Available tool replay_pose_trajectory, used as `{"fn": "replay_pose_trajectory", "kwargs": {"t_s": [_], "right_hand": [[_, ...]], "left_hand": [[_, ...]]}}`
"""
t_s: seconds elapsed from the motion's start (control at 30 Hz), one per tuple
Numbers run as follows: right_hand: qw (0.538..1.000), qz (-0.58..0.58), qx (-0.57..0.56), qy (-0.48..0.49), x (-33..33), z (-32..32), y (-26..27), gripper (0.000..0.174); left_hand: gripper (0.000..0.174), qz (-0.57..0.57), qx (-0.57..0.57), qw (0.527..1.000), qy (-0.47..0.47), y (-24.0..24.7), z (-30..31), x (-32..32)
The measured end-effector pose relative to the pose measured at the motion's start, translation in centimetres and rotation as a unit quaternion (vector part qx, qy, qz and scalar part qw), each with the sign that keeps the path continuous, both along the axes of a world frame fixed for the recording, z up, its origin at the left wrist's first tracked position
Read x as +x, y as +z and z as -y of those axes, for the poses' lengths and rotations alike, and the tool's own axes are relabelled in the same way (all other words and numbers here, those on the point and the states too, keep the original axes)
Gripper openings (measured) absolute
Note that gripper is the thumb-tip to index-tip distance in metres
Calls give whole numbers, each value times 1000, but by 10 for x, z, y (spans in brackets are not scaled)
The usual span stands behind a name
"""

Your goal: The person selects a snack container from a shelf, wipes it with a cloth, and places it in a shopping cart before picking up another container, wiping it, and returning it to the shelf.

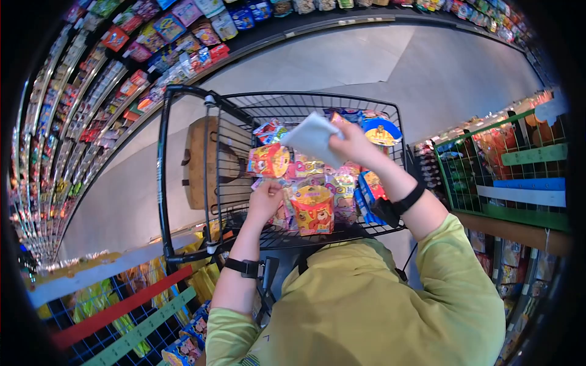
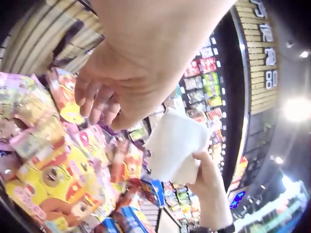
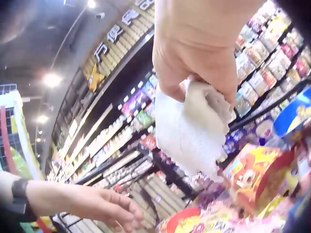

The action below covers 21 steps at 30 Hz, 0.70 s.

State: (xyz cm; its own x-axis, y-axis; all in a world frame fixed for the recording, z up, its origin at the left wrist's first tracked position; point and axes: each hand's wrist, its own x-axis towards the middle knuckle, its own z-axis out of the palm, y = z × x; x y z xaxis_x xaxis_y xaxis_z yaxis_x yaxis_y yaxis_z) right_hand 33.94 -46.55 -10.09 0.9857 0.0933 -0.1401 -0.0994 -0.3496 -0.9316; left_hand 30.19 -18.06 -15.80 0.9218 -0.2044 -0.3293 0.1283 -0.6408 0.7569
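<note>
My right hand [image 1: 355, 146] pinches a folded white paper towel [image 1: 310, 135] between thumb and fingers, above the snack bags in a black wire shopping cart [image 1: 317, 95]. The towel's ragged lower edge hangs down in the right wrist view. Low over the bags on the cart's left side is my left hand [image 1: 266, 200], its fingers loosely bent and holding nothing. Close beside it stand a red and yellow bear-print bag [image 1: 313, 210] and another orange snack bag [image 1: 268, 160]. A blue and yellow pack [image 1: 381, 130] lies in the far right corner.
A brown slatted bag or panel [image 1: 201, 163] shows beyond the cart's handle end. Shelves of packaged snacks [image 1: 177, 30] curve along the far and left sides. Wire display racks [image 1: 503, 165] stand close at the right and near left. Grey floor [image 1: 305, 61] lies beyond the cart.
</note>
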Motion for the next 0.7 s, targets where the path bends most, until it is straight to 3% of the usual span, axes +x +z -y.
{"fn": "replay_pose_trajectory", "kwargs": {"t_s": [0.03, 0.1, 0.13, 0.17, 0.2, 0.27, 0.3, 0.37, 0.4, 0.57, 0.63, 0.67, 0.7], "right_hand": [[998, -1, 57, -36, -4, 17, 22, 33], [986, 1, 119, -115, -18, 47, 47, 33], [975, -3, 167, -147, -27, 58, 62, 32], [974, -5, 161, -158, -36, 68, 62, 32], [972, 6, 141, -188, -45, 78, 63, 31], [971, 9, 97, -219, -61, 99, 56, 32], [969, 10, 94, -227, -67, 105, 52, 32], [959, -24, 110, -262, -83, 114, 47, 32], [952, -21, 127, -278, -90, 118, 44, 31], [936, -11, 147, -320, -109, 126, 46, 33], [933, 5, 153, -325, -112, 125, 51, 36], [930, 4, 171, -325, -111, 122, 59, 36], [933, 12, 174, -316, -111, 119, 63, 36]], "left_hand": [[25, -6, -4, 1000, -10, 8, 15, 4], [23, -46, -59, 991, -113, 34, 57, 3], [31, -55, -64, 979, -184, 46, 80, 0], [40, -60, -68, 963, -252, 53, 103, -4], [40, -62, -73, 961, -261, 53, 125, -10], [57, 145, -67, 918, -364, 52, 159, -23], [57, 145, -71, 914, -371, 48, 171, -22], [63, 379, 113, 780, -486, 36, 190, -20], [55, 374, 103, 774, -501, 32, 198, -18], [53, 311, 120, 749, -572, 9, 210, -14], [61, 310, 67, 766, -559, 24, 196, -9], [75, 251, 30, 794, -553, 41, 185, -6], [75, 258, 37, 796, -546, 55, 172, -4]]}}
